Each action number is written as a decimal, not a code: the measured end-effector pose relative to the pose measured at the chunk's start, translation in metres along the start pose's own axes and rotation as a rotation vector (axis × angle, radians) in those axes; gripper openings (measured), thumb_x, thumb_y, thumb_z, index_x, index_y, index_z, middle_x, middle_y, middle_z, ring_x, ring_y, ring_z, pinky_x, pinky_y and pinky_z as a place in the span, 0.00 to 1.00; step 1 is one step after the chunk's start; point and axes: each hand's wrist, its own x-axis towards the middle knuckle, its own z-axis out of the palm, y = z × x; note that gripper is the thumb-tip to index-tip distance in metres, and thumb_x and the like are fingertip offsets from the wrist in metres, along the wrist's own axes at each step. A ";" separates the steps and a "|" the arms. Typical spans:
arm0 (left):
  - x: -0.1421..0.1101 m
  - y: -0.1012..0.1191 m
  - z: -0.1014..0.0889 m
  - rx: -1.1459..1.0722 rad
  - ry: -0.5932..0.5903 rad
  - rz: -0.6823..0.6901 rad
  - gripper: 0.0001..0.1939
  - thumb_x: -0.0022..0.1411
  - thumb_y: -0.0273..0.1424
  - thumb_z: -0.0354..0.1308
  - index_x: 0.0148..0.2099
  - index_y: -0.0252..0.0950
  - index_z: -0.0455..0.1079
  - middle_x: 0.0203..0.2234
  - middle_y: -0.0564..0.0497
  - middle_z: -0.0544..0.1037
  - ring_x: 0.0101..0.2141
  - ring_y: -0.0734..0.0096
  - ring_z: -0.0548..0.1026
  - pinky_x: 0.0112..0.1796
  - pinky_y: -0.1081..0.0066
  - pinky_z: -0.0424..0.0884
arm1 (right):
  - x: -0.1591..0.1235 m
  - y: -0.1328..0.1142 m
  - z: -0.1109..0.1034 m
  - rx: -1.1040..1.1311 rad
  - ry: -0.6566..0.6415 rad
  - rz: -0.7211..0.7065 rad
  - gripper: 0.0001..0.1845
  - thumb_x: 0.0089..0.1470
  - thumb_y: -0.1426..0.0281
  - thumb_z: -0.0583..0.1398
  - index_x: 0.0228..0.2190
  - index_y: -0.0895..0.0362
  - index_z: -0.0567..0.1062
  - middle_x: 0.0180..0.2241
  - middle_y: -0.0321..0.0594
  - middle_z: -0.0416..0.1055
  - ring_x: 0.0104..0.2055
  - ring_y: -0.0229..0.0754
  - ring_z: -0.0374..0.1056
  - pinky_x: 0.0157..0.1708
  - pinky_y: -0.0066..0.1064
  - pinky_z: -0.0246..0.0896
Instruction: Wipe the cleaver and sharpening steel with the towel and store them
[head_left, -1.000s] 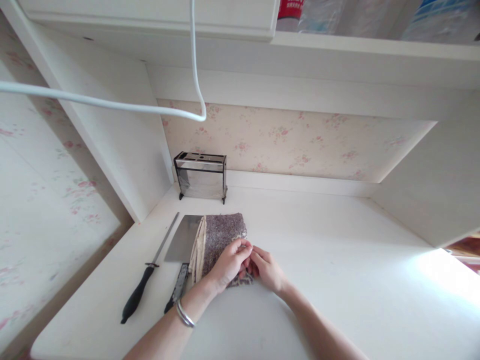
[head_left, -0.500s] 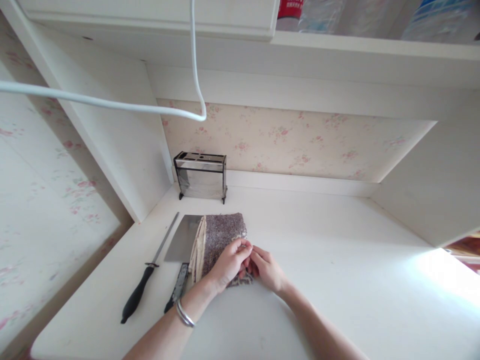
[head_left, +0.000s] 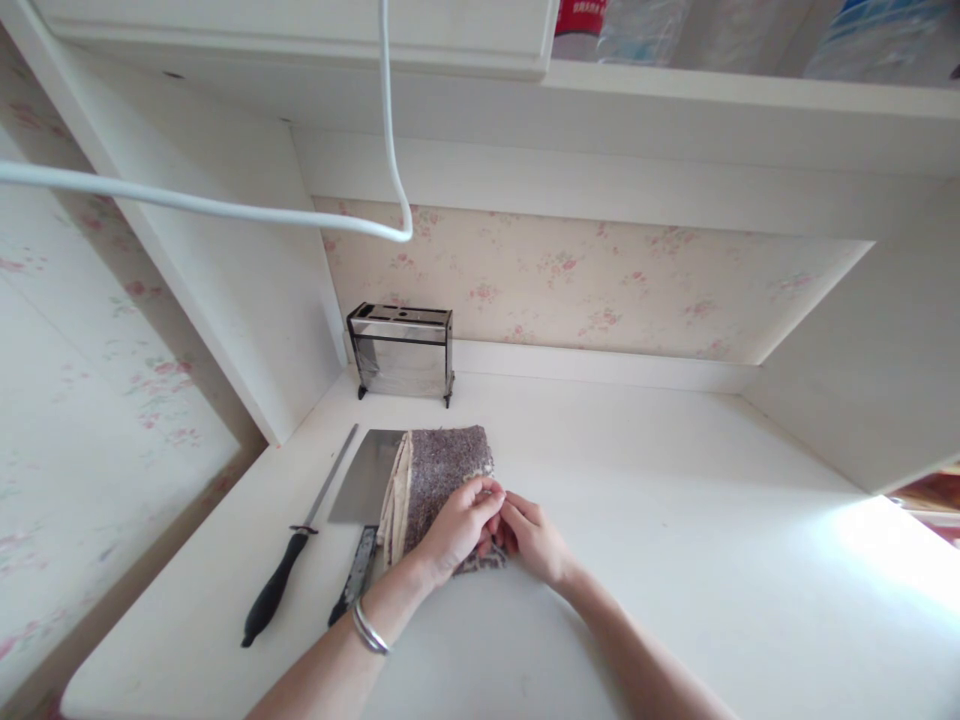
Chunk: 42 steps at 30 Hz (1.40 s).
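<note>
Cloth [head_left: 448, 460], folded, in front of the rack [head_left: 401, 318].
Probably light and soft, best held at both sides; left hand [head_left: 463, 522] and right hand [head_left: 538, 540] grips narrow, what they hold I cannot tell.

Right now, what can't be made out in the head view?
All in the head view:
- Cleaver blade: right side hidden by the folded cloth.
- Anything pinched between left hand and right hand: hidden by their fingers.
- Red-labelled container: top cut off by the upper edge; small print unreadable.
- White cable: ends cut off by left and upper edges.
</note>
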 end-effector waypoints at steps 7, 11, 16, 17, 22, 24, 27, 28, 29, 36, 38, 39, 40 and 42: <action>-0.002 0.003 0.001 0.000 0.000 -0.008 0.15 0.57 0.43 0.55 0.38 0.37 0.63 0.19 0.58 0.61 0.18 0.78 0.62 0.15 0.80 0.56 | 0.000 -0.001 0.000 0.007 -0.004 0.004 0.23 0.59 0.55 0.47 0.24 0.57 0.66 0.19 0.33 0.64 0.21 0.33 0.57 0.22 0.25 0.52; -0.002 0.003 0.001 -0.006 0.001 -0.005 0.15 0.58 0.43 0.55 0.38 0.37 0.63 0.19 0.58 0.61 0.18 0.78 0.61 0.15 0.80 0.56 | 0.000 -0.003 0.000 0.012 -0.005 0.005 0.23 0.59 0.54 0.47 0.24 0.57 0.66 0.19 0.33 0.64 0.20 0.33 0.57 0.22 0.25 0.52; -0.002 0.002 0.001 -0.004 -0.002 -0.001 0.16 0.57 0.44 0.55 0.39 0.37 0.64 0.19 0.58 0.62 0.19 0.78 0.63 0.15 0.80 0.56 | -0.001 -0.004 0.000 0.001 0.002 -0.001 0.24 0.59 0.53 0.47 0.23 0.57 0.66 0.20 0.34 0.64 0.21 0.33 0.57 0.22 0.25 0.52; -0.002 0.002 0.001 -0.004 -0.001 0.001 0.16 0.57 0.44 0.55 0.39 0.37 0.64 0.19 0.58 0.61 0.19 0.78 0.63 0.15 0.80 0.56 | -0.001 -0.004 0.000 -0.002 0.002 -0.003 0.24 0.59 0.53 0.47 0.23 0.57 0.66 0.20 0.34 0.64 0.21 0.33 0.58 0.22 0.25 0.52; -0.001 0.000 0.000 -0.005 -0.002 0.005 0.15 0.58 0.43 0.55 0.39 0.37 0.64 0.19 0.58 0.61 0.18 0.79 0.60 0.14 0.80 0.56 | 0.001 -0.001 0.000 -0.001 0.004 -0.005 0.23 0.59 0.54 0.46 0.24 0.57 0.66 0.19 0.34 0.64 0.21 0.33 0.57 0.21 0.25 0.52; 0.000 -0.001 0.000 -0.004 -0.002 0.006 0.15 0.58 0.43 0.55 0.39 0.37 0.63 0.19 0.58 0.61 0.18 0.79 0.61 0.14 0.80 0.56 | 0.001 0.000 0.000 -0.006 0.005 -0.007 0.23 0.59 0.54 0.46 0.24 0.57 0.66 0.19 0.34 0.64 0.21 0.33 0.57 0.22 0.25 0.52; 0.000 -0.001 0.000 -0.005 -0.007 0.005 0.15 0.58 0.43 0.54 0.39 0.37 0.63 0.19 0.58 0.61 0.18 0.78 0.62 0.14 0.80 0.56 | 0.000 -0.001 0.000 -0.018 0.004 -0.004 0.23 0.59 0.54 0.46 0.24 0.57 0.66 0.20 0.34 0.64 0.21 0.33 0.57 0.22 0.25 0.52; 0.000 -0.001 0.000 -0.005 -0.007 0.005 0.15 0.58 0.43 0.54 0.39 0.37 0.63 0.19 0.58 0.61 0.18 0.78 0.62 0.14 0.80 0.56 | 0.000 -0.002 0.000 -0.017 0.005 -0.004 0.23 0.59 0.54 0.47 0.24 0.57 0.66 0.19 0.33 0.64 0.21 0.33 0.57 0.22 0.25 0.52; 0.000 -0.001 0.000 -0.003 -0.007 0.005 0.15 0.58 0.43 0.54 0.39 0.37 0.63 0.19 0.58 0.61 0.18 0.78 0.62 0.14 0.80 0.56 | 0.000 -0.003 0.000 -0.015 0.007 -0.005 0.23 0.59 0.54 0.47 0.24 0.57 0.66 0.19 0.33 0.64 0.21 0.33 0.57 0.22 0.25 0.52; 0.001 -0.002 0.000 0.013 0.017 0.001 0.17 0.57 0.46 0.55 0.39 0.37 0.64 0.18 0.58 0.61 0.18 0.77 0.62 0.14 0.79 0.55 | 0.000 -0.005 0.000 0.012 -0.005 0.009 0.23 0.59 0.54 0.47 0.23 0.57 0.66 0.19 0.34 0.64 0.21 0.33 0.57 0.22 0.26 0.52; 0.001 -0.003 0.002 0.036 0.026 0.003 0.17 0.57 0.46 0.55 0.39 0.37 0.63 0.18 0.58 0.61 0.16 0.78 0.61 0.14 0.79 0.54 | 0.001 -0.003 0.001 0.014 0.001 0.000 0.23 0.59 0.54 0.47 0.23 0.57 0.66 0.19 0.34 0.64 0.21 0.34 0.57 0.22 0.26 0.51; 0.001 -0.003 0.003 0.052 0.030 0.005 0.17 0.57 0.47 0.55 0.39 0.37 0.63 0.17 0.59 0.61 0.16 0.78 0.60 0.14 0.79 0.53 | 0.001 -0.002 0.001 0.024 0.005 -0.002 0.23 0.59 0.54 0.48 0.23 0.57 0.66 0.19 0.34 0.63 0.21 0.34 0.57 0.22 0.26 0.51; 0.000 -0.002 0.003 0.067 0.033 0.005 0.18 0.57 0.47 0.55 0.38 0.38 0.63 0.17 0.59 0.61 0.15 0.79 0.59 0.14 0.79 0.52 | 0.002 -0.002 0.001 0.043 0.006 0.000 0.23 0.58 0.54 0.48 0.23 0.57 0.66 0.18 0.34 0.63 0.21 0.34 0.57 0.21 0.26 0.50; -0.002 0.006 0.002 0.082 0.036 0.003 0.18 0.56 0.47 0.55 0.38 0.37 0.64 0.18 0.58 0.62 0.15 0.81 0.58 0.15 0.79 0.52 | 0.004 -0.001 0.001 0.108 -0.009 0.017 0.23 0.57 0.53 0.50 0.23 0.57 0.67 0.18 0.33 0.62 0.20 0.33 0.55 0.20 0.25 0.49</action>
